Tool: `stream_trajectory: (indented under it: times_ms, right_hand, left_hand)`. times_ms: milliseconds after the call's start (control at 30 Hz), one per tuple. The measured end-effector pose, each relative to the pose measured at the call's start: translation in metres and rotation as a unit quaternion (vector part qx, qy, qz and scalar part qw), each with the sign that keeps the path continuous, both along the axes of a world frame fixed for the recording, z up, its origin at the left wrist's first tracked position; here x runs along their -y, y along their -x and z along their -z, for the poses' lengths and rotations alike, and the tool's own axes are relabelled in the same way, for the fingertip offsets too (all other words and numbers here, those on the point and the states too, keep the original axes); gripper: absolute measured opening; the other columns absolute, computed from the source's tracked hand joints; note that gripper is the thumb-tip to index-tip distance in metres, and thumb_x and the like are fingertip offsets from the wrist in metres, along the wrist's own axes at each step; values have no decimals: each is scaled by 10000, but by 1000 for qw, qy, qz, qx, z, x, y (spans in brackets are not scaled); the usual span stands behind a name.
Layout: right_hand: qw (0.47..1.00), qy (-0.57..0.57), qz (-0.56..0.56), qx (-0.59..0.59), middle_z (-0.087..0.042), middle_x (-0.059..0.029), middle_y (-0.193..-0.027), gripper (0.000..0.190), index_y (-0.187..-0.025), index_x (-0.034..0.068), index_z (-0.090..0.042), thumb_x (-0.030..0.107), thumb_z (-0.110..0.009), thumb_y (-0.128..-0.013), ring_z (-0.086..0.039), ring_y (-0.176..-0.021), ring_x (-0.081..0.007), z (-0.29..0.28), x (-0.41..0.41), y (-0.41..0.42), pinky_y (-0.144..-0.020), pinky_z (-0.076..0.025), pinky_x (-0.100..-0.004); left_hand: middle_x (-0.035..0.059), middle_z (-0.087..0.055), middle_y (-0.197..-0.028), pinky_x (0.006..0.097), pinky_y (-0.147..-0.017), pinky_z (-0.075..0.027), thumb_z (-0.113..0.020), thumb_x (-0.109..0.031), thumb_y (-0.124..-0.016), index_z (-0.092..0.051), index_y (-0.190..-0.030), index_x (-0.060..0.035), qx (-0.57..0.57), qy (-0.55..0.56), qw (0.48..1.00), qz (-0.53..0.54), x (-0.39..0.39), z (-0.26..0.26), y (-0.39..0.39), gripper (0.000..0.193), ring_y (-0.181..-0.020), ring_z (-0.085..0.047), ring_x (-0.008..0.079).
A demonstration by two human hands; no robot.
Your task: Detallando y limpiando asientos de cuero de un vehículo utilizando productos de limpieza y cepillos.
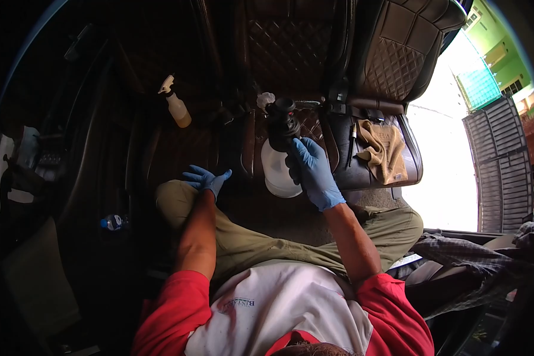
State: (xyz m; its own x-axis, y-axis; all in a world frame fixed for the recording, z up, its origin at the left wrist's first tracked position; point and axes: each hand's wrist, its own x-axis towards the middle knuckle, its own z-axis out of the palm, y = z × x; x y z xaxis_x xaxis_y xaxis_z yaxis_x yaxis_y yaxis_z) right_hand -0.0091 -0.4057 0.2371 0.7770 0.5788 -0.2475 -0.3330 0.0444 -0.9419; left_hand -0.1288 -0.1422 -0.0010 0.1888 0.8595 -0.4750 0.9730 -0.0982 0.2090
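My right hand [313,169], in a blue glove, grips a black spray gun or similar tool [284,124] with a pale translucent nozzle cone at its far end. Beneath the tool is a white translucent container [278,178], partly hidden by the tool and the hand. My left hand [207,179], also gloved in blue, has its fingers spread beside my left knee and holds nothing. A spray bottle [178,109] with yellowish liquid lies or stands on the dark seat to the left. On the right seat are a tan cloth [382,151] and a slim brush [352,144].
Quilted brown leather car seats [289,53] stretch ahead. Seat-belt buckles [338,107] sit between cushion and backrest. A plastic bottle [112,222] with a blue cap lies at the left. An open doorway is at the right, with a dark metal gate [498,164] outside and plaid fabric [463,258] near the sill.
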Motion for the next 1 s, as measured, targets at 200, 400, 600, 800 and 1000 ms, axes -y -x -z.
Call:
stream_trajectory:
  times_ms: [200, 400, 600, 800, 1000]
  right_hand:
    - [1000, 7, 10, -4, -567, 6, -738, 317, -1048, 84, -582, 400, -598, -1031, -504, -540, -71, 8, 20, -3, -452, -377, -224]
    - [1000, 20, 7, 2, -564, 12, -737, 314, -1035, 92, -579, 405, -606, -1026, -503, -545, -70, 7, 29, -5, -456, -383, -222]
    - [999, 29, 22, -20, -565, 14, -744, 295, -1013, 109, -564, 400, -610, -1024, -513, -544, -74, 7, 43, -5, -451, -389, -222]
    - [998, 8, 45, -49, -566, 14, -741, 262, -1017, 130, -563, 386, -618, -1020, -505, -516, -77, 7, 70, -7, -428, -373, -219]
    - [994, 24, 75, -75, -575, 3, -737, 271, -1011, 125, -582, 389, -645, -1002, -520, -507, -89, 3, 87, -9, -429, -383, -231]
  left_hand:
    - [316, 212, -1626, 690, -1191, -7, -775, -834, -571, 160, -1597, -73, -6, -2, 1000, 4, 0, 0, 0, 1583, -1490, 200, 529]
    - [307, 191, -1636, 700, -1189, -19, -771, -838, -573, 149, -1601, -80, -17, -1, 1000, 4, -1, -3, -2, 1575, -1494, 193, 524]
    - [332, 205, -1621, 651, -1213, -18, -785, -821, -579, 152, -1595, -55, -20, 12, 1000, 2, 0, -9, -3, 1580, -1495, 168, 536]
    - [341, 150, -1630, 671, -1204, -40, -741, -876, -558, 120, -1604, -60, -43, 1, 999, 11, -1, -5, -3, 1582, -1503, 132, 537]
    - [341, 119, -1636, 686, -1196, -42, -730, -907, -515, 109, -1609, -68, -48, -10, 999, 14, -4, 5, -2, 1614, -1504, 119, 541]
